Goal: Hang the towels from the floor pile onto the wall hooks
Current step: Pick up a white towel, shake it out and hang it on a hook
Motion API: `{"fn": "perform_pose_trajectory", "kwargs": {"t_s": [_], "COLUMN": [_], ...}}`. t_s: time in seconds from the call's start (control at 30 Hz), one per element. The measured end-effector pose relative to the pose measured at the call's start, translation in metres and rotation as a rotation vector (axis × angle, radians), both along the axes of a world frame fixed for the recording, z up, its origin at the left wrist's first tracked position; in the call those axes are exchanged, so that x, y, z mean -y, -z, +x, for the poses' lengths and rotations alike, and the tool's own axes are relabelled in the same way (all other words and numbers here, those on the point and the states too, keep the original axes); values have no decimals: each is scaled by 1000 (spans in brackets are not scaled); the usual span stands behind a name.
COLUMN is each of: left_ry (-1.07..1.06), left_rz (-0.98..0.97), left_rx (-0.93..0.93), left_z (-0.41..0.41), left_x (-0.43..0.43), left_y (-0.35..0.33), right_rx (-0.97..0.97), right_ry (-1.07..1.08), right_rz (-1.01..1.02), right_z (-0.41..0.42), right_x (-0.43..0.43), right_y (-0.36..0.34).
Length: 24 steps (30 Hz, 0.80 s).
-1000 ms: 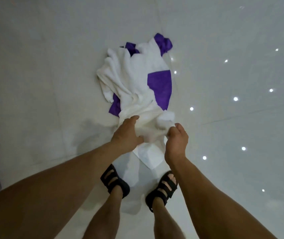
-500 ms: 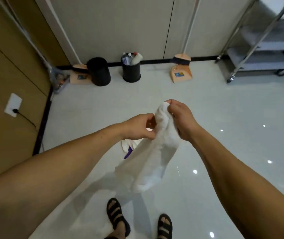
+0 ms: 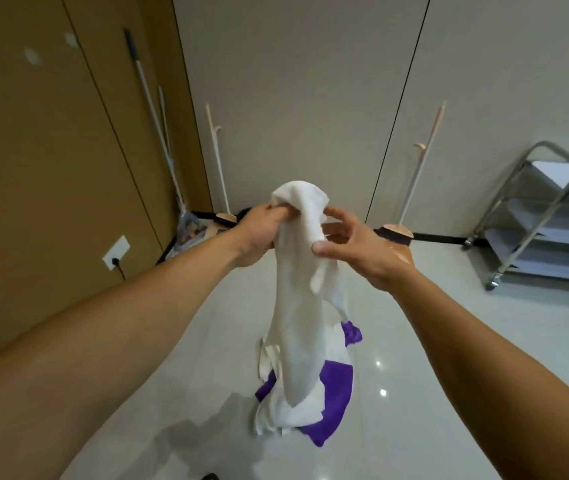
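- White towel [image 3: 298,271] is up at centre frame, bunched at the top and hanging down in one long drape.
- Left hand [image 3: 259,233] has the upper end, with fingers curled into the cloth for a firm grip just under the top fold.
- Right hand [image 3: 355,247] works the towel's right edge, thumb pressed on the front and fingers spread loosely behind. It's a light pinching grip on the same towel.
- The towel's lower end dangles over the floor pile [image 3: 276,417] at bottom centre; I cannot tell whether it touches the pile.
- That pile lies on the glossy pale floor [image 3: 449,358], white cloth tangled with a purple towel [image 3: 336,389].
- Behind the hands is a grey wall [image 3: 293,81] with two pale poles leaning on it, a left pole [image 3: 217,157] and a right pole [image 3: 421,157].
- A steel trolley [image 3: 535,216] stands at the right edge, well apart from the pile.
- A wall socket [image 3: 116,252] sits on the brown panel at mid left.
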State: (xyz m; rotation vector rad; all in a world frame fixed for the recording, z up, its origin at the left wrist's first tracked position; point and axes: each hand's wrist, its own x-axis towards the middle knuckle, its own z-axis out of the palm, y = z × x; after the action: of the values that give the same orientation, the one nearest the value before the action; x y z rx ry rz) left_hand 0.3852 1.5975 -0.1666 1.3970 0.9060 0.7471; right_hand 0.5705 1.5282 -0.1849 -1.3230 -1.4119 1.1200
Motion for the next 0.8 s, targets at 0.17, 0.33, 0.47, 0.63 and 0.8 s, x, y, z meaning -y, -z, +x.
{"fn": "perform_pose_trajectory", "kwargs": {"t_s": [0.17, 0.33, 0.47, 0.63, 0.8], "left_ry": [-214, -377, -318, -36, -158], "left_rz": [80, 159, 47, 47, 116], "left_rx": [48, -37, -42, -266, -91], "left_z": [-32, -76, -113, -131, -146], "left_x": [5, 7, 17, 14, -6], "left_y": [-47, -49, -42, -25, -41], "right_rx": [389, 649, 483, 2, -397], "right_ry": [-52, 109, 104, 60, -132], "right_rz": [-5, 67, 182, 169, 108], "right_z": [-23, -36, -65, -130, -171], "right_x": [-2, -25, -40, -59, -87], "right_y": [9, -27, -70, -114, -127]}}
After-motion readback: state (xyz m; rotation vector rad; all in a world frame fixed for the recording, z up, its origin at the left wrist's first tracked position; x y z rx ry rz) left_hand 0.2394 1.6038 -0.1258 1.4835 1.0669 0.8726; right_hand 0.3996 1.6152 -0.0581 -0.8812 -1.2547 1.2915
